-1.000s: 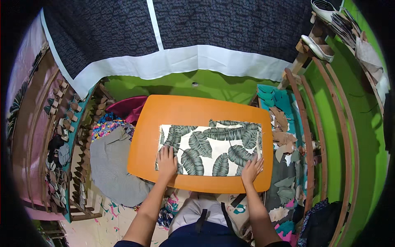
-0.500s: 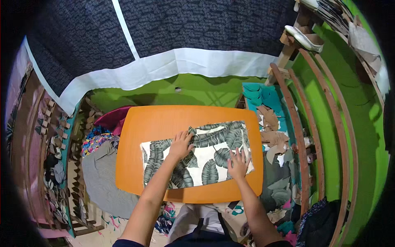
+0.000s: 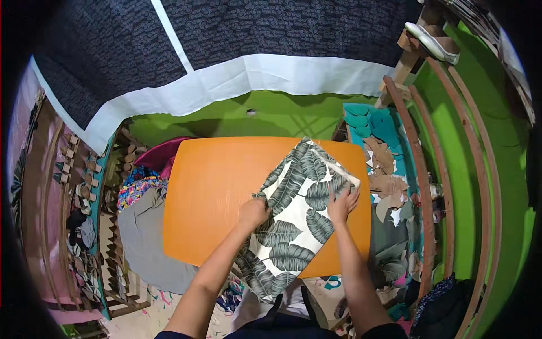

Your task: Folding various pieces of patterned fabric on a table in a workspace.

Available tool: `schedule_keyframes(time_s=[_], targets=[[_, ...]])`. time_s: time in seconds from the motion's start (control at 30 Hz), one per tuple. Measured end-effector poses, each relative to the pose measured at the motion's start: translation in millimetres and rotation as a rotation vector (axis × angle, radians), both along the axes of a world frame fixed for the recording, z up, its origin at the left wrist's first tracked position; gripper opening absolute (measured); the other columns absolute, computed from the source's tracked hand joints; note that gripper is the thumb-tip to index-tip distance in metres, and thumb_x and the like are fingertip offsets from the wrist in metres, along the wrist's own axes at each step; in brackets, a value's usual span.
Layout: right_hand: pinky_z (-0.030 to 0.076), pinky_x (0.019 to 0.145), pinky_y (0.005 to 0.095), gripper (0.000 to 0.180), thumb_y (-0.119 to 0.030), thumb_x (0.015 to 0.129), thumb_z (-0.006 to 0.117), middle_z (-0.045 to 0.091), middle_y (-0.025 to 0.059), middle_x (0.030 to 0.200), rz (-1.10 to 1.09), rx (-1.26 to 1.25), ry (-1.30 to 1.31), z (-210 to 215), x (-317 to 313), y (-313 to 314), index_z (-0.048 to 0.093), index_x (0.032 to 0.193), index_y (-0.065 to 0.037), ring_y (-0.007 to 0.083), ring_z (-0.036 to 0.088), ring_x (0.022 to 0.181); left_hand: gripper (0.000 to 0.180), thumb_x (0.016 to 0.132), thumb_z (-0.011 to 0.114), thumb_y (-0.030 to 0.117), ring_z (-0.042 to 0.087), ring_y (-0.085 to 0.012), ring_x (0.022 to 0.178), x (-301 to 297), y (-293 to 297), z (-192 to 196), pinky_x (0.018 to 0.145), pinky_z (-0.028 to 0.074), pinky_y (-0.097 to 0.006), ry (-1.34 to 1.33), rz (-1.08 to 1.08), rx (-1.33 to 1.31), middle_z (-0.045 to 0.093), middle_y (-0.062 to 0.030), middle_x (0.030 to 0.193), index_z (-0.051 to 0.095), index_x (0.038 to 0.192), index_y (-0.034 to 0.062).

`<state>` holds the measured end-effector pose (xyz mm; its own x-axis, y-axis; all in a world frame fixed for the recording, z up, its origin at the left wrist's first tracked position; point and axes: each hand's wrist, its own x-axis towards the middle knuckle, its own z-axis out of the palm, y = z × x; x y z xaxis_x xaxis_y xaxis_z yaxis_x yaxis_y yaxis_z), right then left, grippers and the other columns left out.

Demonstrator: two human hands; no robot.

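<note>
A folded white cloth with dark green leaf print point(image 3: 291, 212) lies slantwise on an orange table point(image 3: 209, 186). One corner points to the far edge, and its lower end hangs over the near edge in front of my lap. My left hand point(image 3: 254, 213) is closed on the cloth's left edge, its fingertips partly hidden. Near the right corner, my right hand point(image 3: 342, 203) rests on the cloth with its fingers stretched out.
Left of the table are a grey cloth point(image 3: 144, 237) and a bright patterned bundle point(image 3: 143, 192). Wooden rails point(image 3: 415, 214) run along the right, beside stacked teal and brown cut pieces point(image 3: 381, 155). A dark curtain point(image 3: 282, 34) hangs behind.
The cloth has turned from lying lengthwise across the table to a steep slant, its left end swung toward me. My left hand has closed on its edge; my right hand has moved slightly farther away.
</note>
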<state>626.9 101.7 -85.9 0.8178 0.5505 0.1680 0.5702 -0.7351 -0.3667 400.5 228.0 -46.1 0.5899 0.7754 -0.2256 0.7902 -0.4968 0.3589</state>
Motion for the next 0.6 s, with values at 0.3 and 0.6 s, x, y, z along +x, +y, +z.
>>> schedule_keyframes(time_s=[0.3, 0.6], targets=[[0.029, 0.095, 0.0347, 0.047, -0.009, 0.081, 0.052, 0.039, 0.0216, 0.120, -0.483, 0.739, 0.669, -25.9, -94.4, -60.3, 0.032, 0.121, 0.006, 0.0298, 0.041, 0.109, 0.031, 0.070, 0.066, 0.028, 0.043, -0.0331, 0.095, 20.5, 13.8, -30.7, 0.082, 0.039, -0.039, -0.176, -0.026, 0.036, 0.045, -0.0178, 0.100, 0.060, 0.088, 0.0039], [0.041, 0.081, 0.0279, 0.037, 0.004, 0.076, 0.053, 0.057, 0.0149, 0.099, -0.504, 0.945, 0.795, -40.8, -81.6, -68.0, 0.044, 0.112, 0.005, 0.0203, 0.054, 0.093, 0.026, 0.075, 0.058, 0.018, 0.056, -0.0284, 0.080, 22.7, 50.1, -29.2, 0.075, 0.043, -0.033, -0.507, -0.007, -0.677, 0.058, -0.0181, 0.087, 0.056, 0.094, 0.0001]])
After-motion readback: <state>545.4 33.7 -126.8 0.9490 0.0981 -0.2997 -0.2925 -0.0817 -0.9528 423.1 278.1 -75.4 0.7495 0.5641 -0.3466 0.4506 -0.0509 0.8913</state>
